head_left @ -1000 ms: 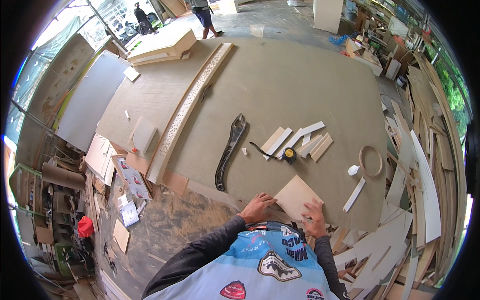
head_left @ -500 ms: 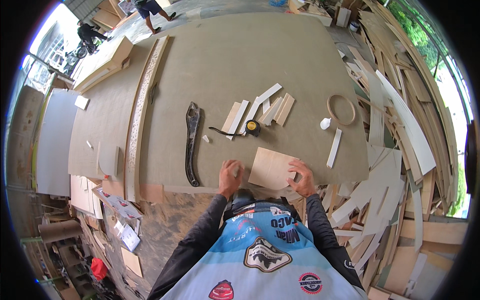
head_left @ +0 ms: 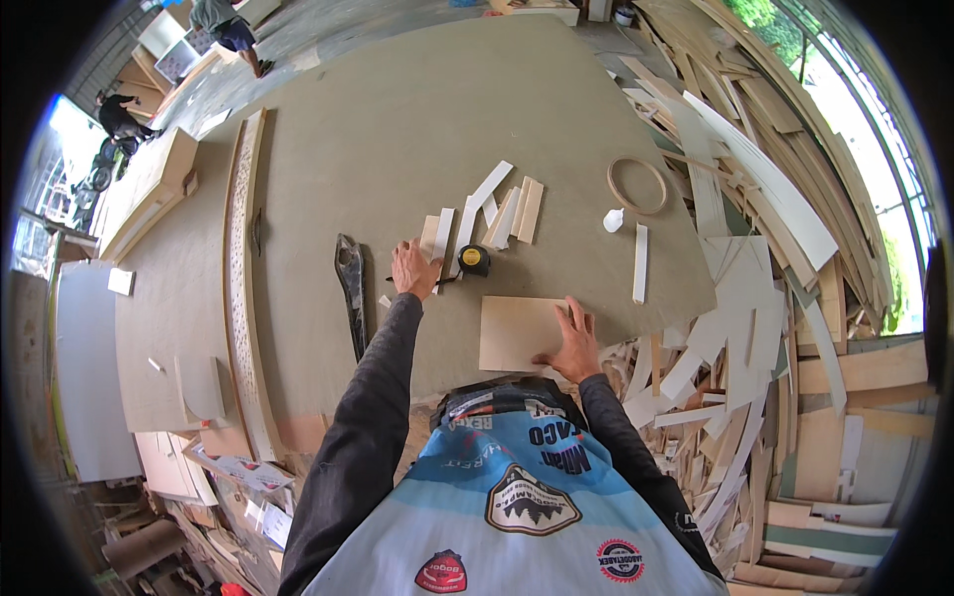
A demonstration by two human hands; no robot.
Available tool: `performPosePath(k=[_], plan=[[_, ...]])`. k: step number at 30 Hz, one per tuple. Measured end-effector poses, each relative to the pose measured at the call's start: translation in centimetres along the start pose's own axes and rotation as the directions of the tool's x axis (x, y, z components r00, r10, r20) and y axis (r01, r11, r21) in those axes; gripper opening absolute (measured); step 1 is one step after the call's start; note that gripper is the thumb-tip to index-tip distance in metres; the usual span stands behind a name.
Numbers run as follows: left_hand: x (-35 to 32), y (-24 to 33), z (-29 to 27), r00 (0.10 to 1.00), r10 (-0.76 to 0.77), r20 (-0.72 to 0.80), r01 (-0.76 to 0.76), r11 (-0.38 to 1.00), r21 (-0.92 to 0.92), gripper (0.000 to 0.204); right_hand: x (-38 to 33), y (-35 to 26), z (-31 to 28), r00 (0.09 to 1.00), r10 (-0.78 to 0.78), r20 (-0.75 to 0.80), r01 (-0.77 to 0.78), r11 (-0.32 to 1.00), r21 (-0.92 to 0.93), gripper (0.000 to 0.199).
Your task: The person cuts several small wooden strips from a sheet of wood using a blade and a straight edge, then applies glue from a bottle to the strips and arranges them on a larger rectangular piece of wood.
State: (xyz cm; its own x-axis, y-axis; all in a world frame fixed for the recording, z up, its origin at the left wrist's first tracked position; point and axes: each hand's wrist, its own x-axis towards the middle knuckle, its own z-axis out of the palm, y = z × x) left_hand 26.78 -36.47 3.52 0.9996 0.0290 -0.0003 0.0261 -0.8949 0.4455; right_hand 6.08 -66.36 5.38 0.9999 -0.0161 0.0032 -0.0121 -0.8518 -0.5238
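My left hand (head_left: 415, 268) reaches over the table to a group of thin strips, its fingers apart and touching a pale wooden strip (head_left: 429, 230) and a white strip (head_left: 443, 234). Just right of it sits a black and yellow tape measure (head_left: 475, 261). Closer to me lies a square plywood piece (head_left: 517, 333), flat on the table. My right hand (head_left: 573, 343) rests on its right edge with thumb and fingers spread. Left of my left forearm is a long black tool-like piece (head_left: 351, 288), partly hidden by the sleeve.
More strips (head_left: 505, 214) fan out behind the tape measure. At the right lie a ring-shaped roll (head_left: 637, 186), a white crumpled lump (head_left: 613, 221) and a white strip (head_left: 640, 264). A long rail (head_left: 243, 268) crosses the left side. Offcuts (head_left: 735, 328) pile up beyond the right edge. Two people stand far left.
My left hand has moved forward and left, from beside the plywood to the strips. My right hand stays at the plywood's right edge, and the plywood has straightened slightly. The view has shifted.
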Motion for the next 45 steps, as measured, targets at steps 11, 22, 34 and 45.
performPosePath(k=[11, 22, 34, 45], plan=[[5.1, -4.9, 0.5, 0.990, -0.109, 0.091, 0.139, 0.875, -0.464, 0.038, 1.6, -4.7, 2.9, 1.000, 0.009, 0.001, -0.010, 0.997, 0.079, 0.100], [1.3, -0.7, -6.8, 0.950, 0.288, 0.125, 0.028, 0.319, -0.947, 0.014, 2.2, -1.5, 3.7, 0.992, -0.076, -0.105, 0.096, 0.975, 0.201, 0.089], [-6.2, 10.5, -0.9, 0.760, 0.650, -0.025, -0.520, 0.583, -0.624, 0.039, 2.0, 2.1, 2.4, 0.933, 0.359, 0.020, -0.148, 0.331, 0.932, 0.027], [-8.4, 8.1, 4.9, 0.616, 0.782, 0.097, -0.642, 0.569, -0.514, 0.036, 3.3, -0.3, 3.5, 0.972, 0.233, -0.042, -0.144, 0.724, 0.675, 0.046]])
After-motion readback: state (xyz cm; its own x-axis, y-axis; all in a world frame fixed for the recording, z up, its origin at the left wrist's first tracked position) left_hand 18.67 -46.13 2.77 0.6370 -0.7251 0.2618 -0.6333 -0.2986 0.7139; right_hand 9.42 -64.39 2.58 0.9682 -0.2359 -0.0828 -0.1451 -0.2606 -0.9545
